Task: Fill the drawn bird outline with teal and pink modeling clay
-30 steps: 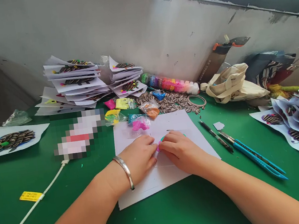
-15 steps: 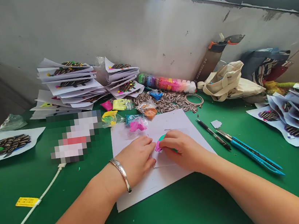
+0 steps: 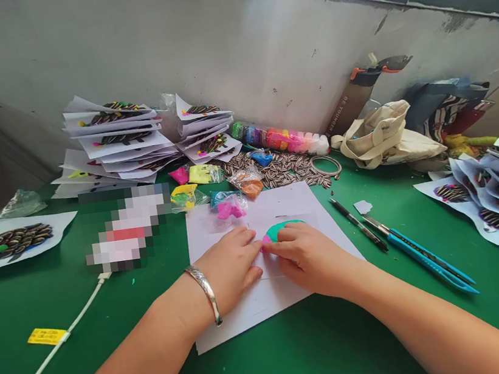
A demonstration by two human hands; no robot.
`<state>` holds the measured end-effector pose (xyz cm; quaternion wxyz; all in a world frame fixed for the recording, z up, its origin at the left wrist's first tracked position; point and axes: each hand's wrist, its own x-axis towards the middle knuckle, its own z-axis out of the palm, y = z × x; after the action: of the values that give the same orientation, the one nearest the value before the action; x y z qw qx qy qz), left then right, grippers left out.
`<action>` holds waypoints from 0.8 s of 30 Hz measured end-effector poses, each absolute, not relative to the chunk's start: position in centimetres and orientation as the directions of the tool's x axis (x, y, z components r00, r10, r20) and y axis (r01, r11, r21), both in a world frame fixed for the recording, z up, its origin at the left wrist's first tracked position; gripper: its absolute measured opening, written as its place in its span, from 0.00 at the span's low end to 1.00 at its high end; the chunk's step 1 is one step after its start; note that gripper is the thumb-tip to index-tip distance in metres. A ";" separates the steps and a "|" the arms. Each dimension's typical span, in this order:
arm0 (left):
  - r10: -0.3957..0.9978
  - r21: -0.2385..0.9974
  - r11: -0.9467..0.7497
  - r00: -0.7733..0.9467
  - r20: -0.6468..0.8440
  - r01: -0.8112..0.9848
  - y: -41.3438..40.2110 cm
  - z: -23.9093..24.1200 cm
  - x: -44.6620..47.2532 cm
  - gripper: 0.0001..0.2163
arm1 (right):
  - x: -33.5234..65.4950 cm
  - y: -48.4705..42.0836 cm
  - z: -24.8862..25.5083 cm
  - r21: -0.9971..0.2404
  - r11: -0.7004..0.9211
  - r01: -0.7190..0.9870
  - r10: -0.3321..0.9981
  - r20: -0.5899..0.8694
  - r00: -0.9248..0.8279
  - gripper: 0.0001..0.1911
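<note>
A white sheet of paper [image 3: 288, 203] lies on the green table [image 3: 110, 316] in front of me. A flat green clay patch [image 3: 281, 229] with a small pink clay bit [image 3: 265, 241] at its left edge is stuck to the sheet. My left hand [image 3: 232, 263], a silver bangle on its wrist, rests on the paper with curled fingers, its fingertips at the pink bit. My right hand [image 3: 306, 253] meets it from the right, fingers bent and pressing on the clay, covering the lower part of the green patch.
Small bags of coloured clay [image 3: 229, 207] and a heap of striped sunflower seeds [image 3: 289, 172] lie beyond the sheet. Stacks of finished seed pictures [image 3: 119, 143] stand at the back left and lie at the right [image 3: 498, 191]. A blue utility knife [image 3: 424, 256], a pen [image 3: 358, 225] and a white cable [image 3: 46, 355] lie nearby.
More of the green clay patch shows above my right hand than a second ago. Both hands stay together on the clay, shifting only slightly.
</note>
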<state>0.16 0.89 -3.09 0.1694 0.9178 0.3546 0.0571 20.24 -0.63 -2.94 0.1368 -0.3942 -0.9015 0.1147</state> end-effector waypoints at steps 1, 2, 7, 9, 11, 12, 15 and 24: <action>0.670 0.349 -0.691 0.742 -0.018 0.633 0.9 -3.1 0.2 0.12 | 20.3 -0.6 -2.9 -0.316 0.658 0.684 0.747 0.163 -0.644 0.12; 0.670 0.349 -0.691 0.742 -0.019 0.633 0.9 -3.1 0.2 0.13 | 20.3 -0.6 -2.8 -0.315 0.652 0.689 0.754 0.174 -0.634 0.12; 0.668 0.349 -0.691 0.743 -0.028 0.634 0.9 -3.1 0.3 0.13 | 20.5 -0.8 -2.6 -0.285 0.650 0.704 0.755 0.139 -0.641 0.12; 0.669 0.344 -0.690 0.743 -0.032 0.636 0.9 -3.1 0.3 0.13 | 20.5 -0.8 -2.7 -0.276 0.655 0.703 0.747 0.100 -0.657 0.11; 0.670 0.340 -0.690 0.742 -0.035 0.639 0.9 -3.0 0.3 0.13 | 20.4 -0.8 -2.7 -0.274 0.649 0.710 0.752 0.094 -0.652 0.11; 0.671 0.339 -0.688 0.741 -0.040 0.641 0.9 -2.9 0.3 0.13 | 20.4 -0.8 -2.7 -0.273 0.646 0.713 0.756 0.099 -0.647 0.12; 0.671 0.341 -0.681 0.739 -0.062 0.648 0.9 -2.7 0.3 0.12 | 20.5 -0.7 -2.6 -0.269 0.641 0.719 0.761 0.108 -0.639 0.13; 0.691 0.370 -0.648 0.718 -0.080 0.665 1.2 -2.5 0.3 0.12 | 20.7 -0.8 -2.5 -0.268 0.624 0.734 0.776 0.098 -0.624 0.14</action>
<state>0.25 1.22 -2.46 0.1899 0.9072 0.3739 0.0344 20.66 -0.78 -2.50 0.1024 -0.4216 -0.8953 0.1013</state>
